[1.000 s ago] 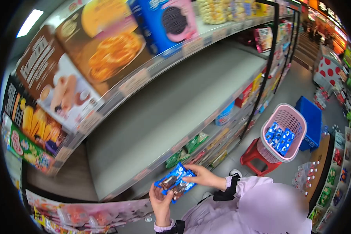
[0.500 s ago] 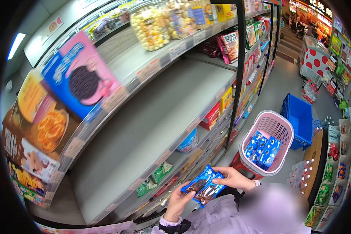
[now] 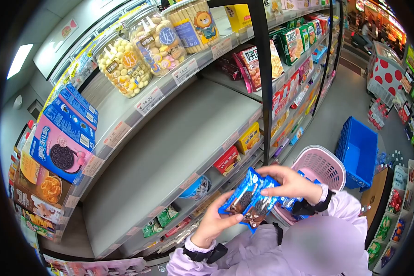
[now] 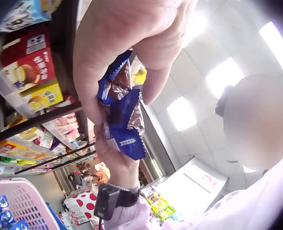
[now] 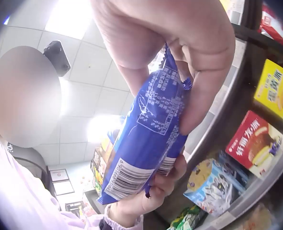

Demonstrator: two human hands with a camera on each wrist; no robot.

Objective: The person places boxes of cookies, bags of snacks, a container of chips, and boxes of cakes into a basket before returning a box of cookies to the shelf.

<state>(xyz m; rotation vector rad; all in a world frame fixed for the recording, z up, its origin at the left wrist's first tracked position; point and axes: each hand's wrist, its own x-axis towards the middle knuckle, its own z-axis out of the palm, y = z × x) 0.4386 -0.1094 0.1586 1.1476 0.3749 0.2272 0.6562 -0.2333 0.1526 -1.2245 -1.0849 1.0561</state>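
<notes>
Two blue cookie packets (image 3: 258, 202), side by side, are held between both hands in front of a wide shelf. My left hand (image 3: 215, 222) pinches their lower left end, thumb on the front. The upper right end is gripped by my right hand (image 3: 290, 185), its thumb across the printed face. In the left wrist view the left hand (image 4: 127, 38) holds the blue wrappers (image 4: 124, 115). The right wrist view shows the right hand (image 5: 175, 43) gripping a packet's top, with barcodes on the blue back (image 5: 141, 139).
A pink basket (image 3: 324, 161) with blue packs stands to the right, partly behind the right arm, beside a blue crate (image 3: 358, 149). Snack jars (image 3: 124, 66) and cookie boxes (image 3: 62, 147) line the upper shelf; red and yellow boxes (image 3: 249, 138) sit lower.
The head view has swung along the shelf, bringing more jars in. Both hands, still holding the packets, appear higher and further right, and the right arm now covers part of the basket.
</notes>
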